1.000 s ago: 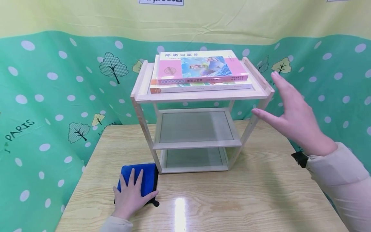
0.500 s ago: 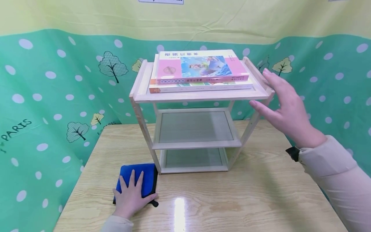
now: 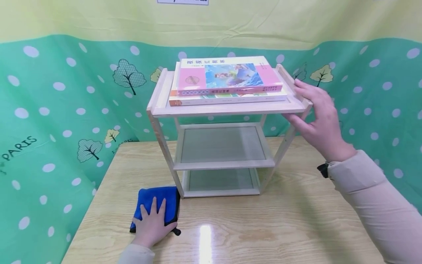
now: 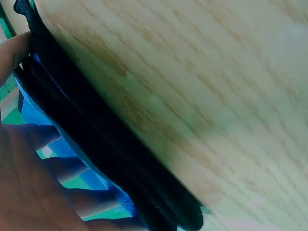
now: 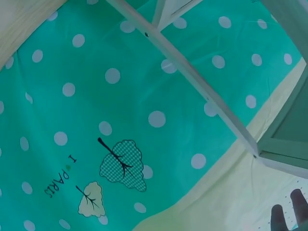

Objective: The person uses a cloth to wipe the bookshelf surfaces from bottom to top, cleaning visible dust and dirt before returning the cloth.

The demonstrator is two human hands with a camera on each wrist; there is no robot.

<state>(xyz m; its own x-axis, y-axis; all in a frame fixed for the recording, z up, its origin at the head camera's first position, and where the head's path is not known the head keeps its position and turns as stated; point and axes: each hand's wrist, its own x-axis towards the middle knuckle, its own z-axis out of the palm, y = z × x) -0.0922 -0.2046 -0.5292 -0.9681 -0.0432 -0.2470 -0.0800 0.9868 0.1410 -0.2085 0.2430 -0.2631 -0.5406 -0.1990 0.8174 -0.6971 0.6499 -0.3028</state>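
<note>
My left hand (image 3: 151,225) rests with spread fingers on a folded blue cloth (image 3: 169,198) with black edging, which lies on the table. In the left wrist view, the cloth's black edge (image 4: 103,130) runs past the thumb and fingers. At the right end of the small white wooden shelf rack (image 3: 227,108), my right hand (image 3: 321,119) holds the top corner. Its fingers lie over the side rail and its thumb tip goes under the top shelf. In the right wrist view, two fingertips (image 5: 299,207) show beyond the rack's corner.
Two stacked books, the upper one pink (image 3: 194,79), lie on the rack's top shelf. The middle shelf (image 3: 224,145) and bottom shelf (image 3: 222,179) sit below. A green and yellow patterned curtain (image 3: 76,110) hangs behind the wood-grain table (image 3: 263,227).
My right hand has moved left, from beside the rack onto its top right corner. My left hand has shifted slightly towards me on the blue cloth.
</note>
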